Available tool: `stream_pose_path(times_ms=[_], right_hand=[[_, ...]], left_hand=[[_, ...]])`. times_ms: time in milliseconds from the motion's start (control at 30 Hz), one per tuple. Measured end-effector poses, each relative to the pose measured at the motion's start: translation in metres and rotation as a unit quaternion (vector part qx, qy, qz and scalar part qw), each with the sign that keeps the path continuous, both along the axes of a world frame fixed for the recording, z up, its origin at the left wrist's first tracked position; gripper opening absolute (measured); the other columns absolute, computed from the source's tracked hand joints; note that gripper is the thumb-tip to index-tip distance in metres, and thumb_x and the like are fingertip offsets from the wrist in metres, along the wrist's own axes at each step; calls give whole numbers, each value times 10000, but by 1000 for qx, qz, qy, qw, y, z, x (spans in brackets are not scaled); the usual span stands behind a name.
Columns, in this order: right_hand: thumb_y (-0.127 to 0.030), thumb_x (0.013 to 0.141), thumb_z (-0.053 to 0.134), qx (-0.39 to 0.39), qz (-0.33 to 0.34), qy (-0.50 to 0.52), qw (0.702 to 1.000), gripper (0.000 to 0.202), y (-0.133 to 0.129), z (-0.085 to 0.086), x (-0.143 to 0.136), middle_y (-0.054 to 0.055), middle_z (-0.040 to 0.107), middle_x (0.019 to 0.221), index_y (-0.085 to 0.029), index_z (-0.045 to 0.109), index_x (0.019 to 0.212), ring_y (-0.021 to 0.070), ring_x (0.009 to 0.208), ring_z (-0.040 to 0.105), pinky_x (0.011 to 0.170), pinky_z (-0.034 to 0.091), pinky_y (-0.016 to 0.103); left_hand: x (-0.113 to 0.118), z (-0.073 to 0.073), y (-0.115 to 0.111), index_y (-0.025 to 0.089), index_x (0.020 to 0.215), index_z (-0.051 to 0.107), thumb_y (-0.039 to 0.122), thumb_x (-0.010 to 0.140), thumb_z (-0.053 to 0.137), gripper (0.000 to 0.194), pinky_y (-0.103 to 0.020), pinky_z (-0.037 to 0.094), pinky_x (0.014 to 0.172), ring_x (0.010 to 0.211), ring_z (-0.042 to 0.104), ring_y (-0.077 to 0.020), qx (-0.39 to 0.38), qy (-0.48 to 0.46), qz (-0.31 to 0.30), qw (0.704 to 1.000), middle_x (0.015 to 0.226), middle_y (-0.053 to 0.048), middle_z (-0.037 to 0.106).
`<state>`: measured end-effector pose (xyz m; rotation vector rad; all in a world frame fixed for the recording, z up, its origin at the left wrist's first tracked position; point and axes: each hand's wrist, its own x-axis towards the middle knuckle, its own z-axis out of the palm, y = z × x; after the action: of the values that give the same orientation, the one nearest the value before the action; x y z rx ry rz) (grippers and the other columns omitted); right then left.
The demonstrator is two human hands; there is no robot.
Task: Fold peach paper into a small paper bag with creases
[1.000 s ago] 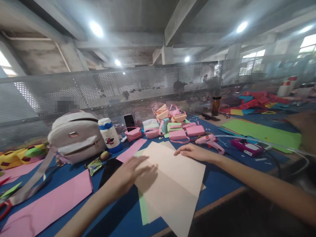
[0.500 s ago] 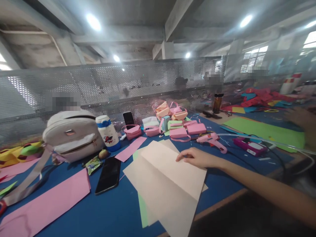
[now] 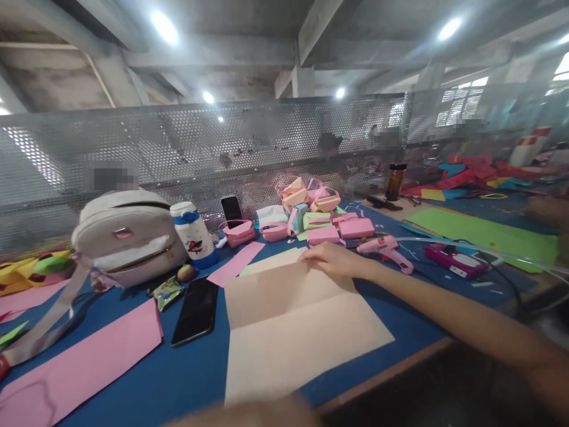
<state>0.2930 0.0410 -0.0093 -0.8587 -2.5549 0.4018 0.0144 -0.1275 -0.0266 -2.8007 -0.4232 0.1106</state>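
A cream sheet of paper [image 3: 302, 338] with a crease across it lies on the blue table in front of me. My right hand [image 3: 331, 259] is closed on its far edge, thumb on the near face and fingers bent over the top. My left hand [image 3: 251, 414] shows only as a blur at the bottom, by the paper's near edge; its fingers cannot be made out. Part of a pale green sheet [image 3: 271, 261] peeks out behind the cream one. Just beyond my right hand sit several folded pink paper bags [image 3: 323, 235].
To the left are a black phone [image 3: 195, 311], a pink sheet [image 3: 89, 362], a white bottle [image 3: 194, 237] and a pale backpack [image 3: 128, 243]. A pink glue gun [image 3: 386, 249] and a purple device [image 3: 456, 261] with cords lie right. Another person's hand [image 3: 546, 210] is at far right.
The cream sheet has turned, so its crease now runs more sideways. My right hand has moved slightly left and away, onto the far edge. My left hand has come in at the bottom.
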Motion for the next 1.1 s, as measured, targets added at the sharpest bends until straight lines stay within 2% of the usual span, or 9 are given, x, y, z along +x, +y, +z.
stream_pose_path(times_ms=[100,167,267,400,567,667,800,933,1100], right_hand=[[-53,861,521,30,3,-22,999,323,4,-3,-13,57,753,1047,-191,725,1071,222,944,682,764,458,274],[-68,883,523,54,-3,-31,998,277,5,-7,-18,53,753,1028,-195,724,1024,220,940,674,757,445,276],[-115,942,492,95,-26,-37,994,236,1,-14,-21,81,742,1027,-184,710,1001,234,957,651,803,430,313],[-124,949,497,141,-49,-54,987,234,-13,-24,-18,124,729,1044,-154,683,1088,265,973,641,867,436,382],[-60,958,411,206,21,-95,974,464,-25,-46,-10,155,586,1384,-146,508,1403,272,1279,537,1016,459,438],[-187,994,475,157,55,-108,980,498,-26,-59,-7,156,424,1526,-173,410,1488,269,1415,389,1120,384,464],[-438,966,556,49,93,-118,987,698,-23,-70,-4,119,238,1612,-236,249,1559,278,1488,217,1196,245,502],[-495,980,496,-17,102,-102,989,690,-21,-70,-1,90,193,1625,-260,220,1568,275,1497,180,1214,191,501],[-445,1000,450,-32,101,-103,989,617,-21,-66,1,71,203,1627,-246,272,1557,268,1498,181,1214,201,495]], left_hand=[[6,13,57,292,1468,432,199,945,522,539,-407,538,876,1098,651,-270,10,-92,109,990,1286,-91,658],[4,14,91,267,1424,482,95,859,598,603,-393,513,885,1021,684,-269,-24,-217,277,936,1158,-75,719],[-5,6,122,198,1259,625,143,809,661,455,-337,528,713,813,716,-263,-46,-245,322,914,932,-59,763],[-14,-14,125,216,977,727,146,869,559,212,-349,508,717,809,705,-257,-49,-248,318,914,920,-50,763],[-12,-34,99,178,1378,535,132,951,450,438,-449,490,934,1137,635,-288,-12,-211,212,954,1330,-111,640],[-11,-39,86,174,1483,402,163,987,413,496,-475,448,1048,1323,510,-283,10,-174,180,968,1511,-116,459],[-16,-40,80,200,1547,280,377,1006,436,590,-495,412,1100,1428,368,-314,-31,-151,161,975,1591,-109,294],[-19,-42,80,209,1559,245,494,979,453,679,-481,433,1086,1422,375,-321,-53,-168,141,974,1560,-98,352],[-16,-48,85,154,1547,283,607,955,421,758,-430,508,1012,1385,438,-311,10,-156,124,980,1483,-129,470]])
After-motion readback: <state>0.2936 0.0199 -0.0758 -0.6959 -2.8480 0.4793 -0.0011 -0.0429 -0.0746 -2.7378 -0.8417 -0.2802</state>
